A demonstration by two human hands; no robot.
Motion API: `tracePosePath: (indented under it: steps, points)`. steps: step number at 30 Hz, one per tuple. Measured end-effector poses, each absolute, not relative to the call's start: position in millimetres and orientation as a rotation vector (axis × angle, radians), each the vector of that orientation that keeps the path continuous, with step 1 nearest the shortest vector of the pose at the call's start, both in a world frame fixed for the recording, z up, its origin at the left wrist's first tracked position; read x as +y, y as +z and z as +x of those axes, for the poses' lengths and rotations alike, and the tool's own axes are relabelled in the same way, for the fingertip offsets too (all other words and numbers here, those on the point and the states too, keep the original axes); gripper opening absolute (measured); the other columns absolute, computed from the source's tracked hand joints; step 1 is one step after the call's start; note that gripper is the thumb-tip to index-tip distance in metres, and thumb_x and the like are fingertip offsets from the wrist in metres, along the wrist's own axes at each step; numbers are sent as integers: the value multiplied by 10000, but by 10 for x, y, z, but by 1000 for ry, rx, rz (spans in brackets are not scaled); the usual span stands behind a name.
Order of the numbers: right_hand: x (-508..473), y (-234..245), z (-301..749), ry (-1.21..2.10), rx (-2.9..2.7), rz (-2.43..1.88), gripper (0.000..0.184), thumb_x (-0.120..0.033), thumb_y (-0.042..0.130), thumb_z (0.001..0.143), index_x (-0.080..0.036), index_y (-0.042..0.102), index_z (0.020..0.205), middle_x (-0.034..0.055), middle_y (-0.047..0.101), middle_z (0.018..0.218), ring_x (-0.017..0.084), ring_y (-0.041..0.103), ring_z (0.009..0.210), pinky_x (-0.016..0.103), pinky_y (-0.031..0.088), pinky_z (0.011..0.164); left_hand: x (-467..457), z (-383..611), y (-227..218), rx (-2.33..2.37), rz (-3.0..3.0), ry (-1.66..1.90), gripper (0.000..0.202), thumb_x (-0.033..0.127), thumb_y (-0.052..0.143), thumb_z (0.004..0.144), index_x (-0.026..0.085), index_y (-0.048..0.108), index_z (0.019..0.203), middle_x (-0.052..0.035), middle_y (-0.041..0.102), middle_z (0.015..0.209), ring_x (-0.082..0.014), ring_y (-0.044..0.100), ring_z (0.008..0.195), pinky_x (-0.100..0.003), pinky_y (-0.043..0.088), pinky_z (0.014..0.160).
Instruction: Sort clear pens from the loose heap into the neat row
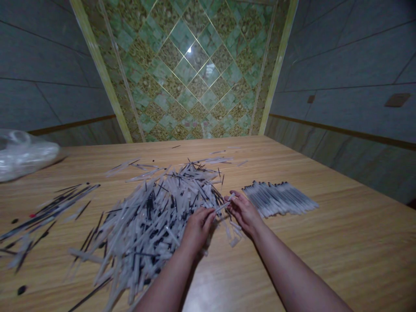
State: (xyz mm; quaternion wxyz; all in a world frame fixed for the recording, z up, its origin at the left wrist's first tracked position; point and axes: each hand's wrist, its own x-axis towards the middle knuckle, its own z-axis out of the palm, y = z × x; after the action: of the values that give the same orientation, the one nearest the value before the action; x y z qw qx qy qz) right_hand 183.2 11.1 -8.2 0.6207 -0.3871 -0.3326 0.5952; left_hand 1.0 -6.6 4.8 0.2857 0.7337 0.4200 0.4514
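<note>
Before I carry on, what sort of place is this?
Possibly a room in a home, used for hand work: a decorative green tiled wall, a wood-grain table, and a loose heap of what look like pen parts spread over it.

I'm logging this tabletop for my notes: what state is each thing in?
Pale slim tube: tilted, gripped at both ends
Left hand: pinching the tube's left end
Right hand: curled at its other end
Heap of tubes and dark rods: loose, jumbled
Row of dark-ended tubes: lying side by side
Plastic bag: crumpled, partly out of frame
</note>
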Motion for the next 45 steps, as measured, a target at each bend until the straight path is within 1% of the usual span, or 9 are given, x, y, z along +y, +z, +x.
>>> tracePosePath:
  steps: [4,10,20,27,31,34,38,42,45]
  points:
    - [82,-40,1811,1425,-724,-852,349,-345,702,623,-220,522,894,38,673,882,148,614,745,274,470,694,-53,13,51,1128,1923,1229,218,326,540,767,226,688,891,-63,640,807,-191,572,783,-295,430,731]
    - [73,-65,1793,1491,-687,-748,308,-298,714,637,-218,531,872,11,680,854,103,603,716,209,453,654,-48,2,34,1192,2080,1176,265,313,453,824,197,657,946,-59,639,858,-167,580,822,-299,448,761]
    - [55,-45,1762,1500,-723,-738,311,-297,724,624,-199,547,860,17,664,828,101,588,681,218,438,650,-44,-7,69,1224,2119,1144,278,318,440,829,180,657,936,-59,638,835,-161,585,806,-282,457,740]
    - [63,-77,1773,1483,-853,-839,311,-330,740,602,-176,580,820,-38,567,649,68,496,557,191,373,550,-41,-7,40,1250,2099,1132,292,319,429,832,165,661,923,-72,640,830,-166,578,807,-279,442,747]
    - [73,-98,1813,1494,-907,-825,291,-328,729,624,-178,592,832,-41,537,634,60,459,544,181,335,527,-43,-5,41,1227,2055,1114,315,334,409,834,162,669,882,-69,642,803,-166,574,782,-274,429,737]
    - [52,-65,1812,1514,-905,-808,289,-329,735,618,-181,596,823,-37,528,641,62,456,564,180,329,538,-31,0,54,1197,1941,1070,340,369,412,820,149,671,802,-58,644,759,-165,570,735,-261,423,687]
    - [26,-28,1814,1516,-930,-825,291,-340,734,618,-185,602,826,-30,530,658,68,461,581,183,326,543,-10,-7,79,1173,1760,950,364,415,443,784,131,652,693,-21,599,624,-135,515,605,-229,381,576]
    - [21,-56,1833,1537,-975,-828,280,-354,718,635,-194,598,832,-36,521,637,71,454,560,190,315,528,-6,-45,102,1110,1581,845,409,484,472,748,114,640,698,8,526,549,-87,411,496,-200,309,483]
    - [16,-66,1821,1538,-998,-821,278,-352,714,639,-191,597,834,-38,524,633,72,457,556,196,326,538,-1,-69,106,1076,1489,749,474,551,465,728,108,634,725,50,415,456,-58,289,406,-192,226,412]
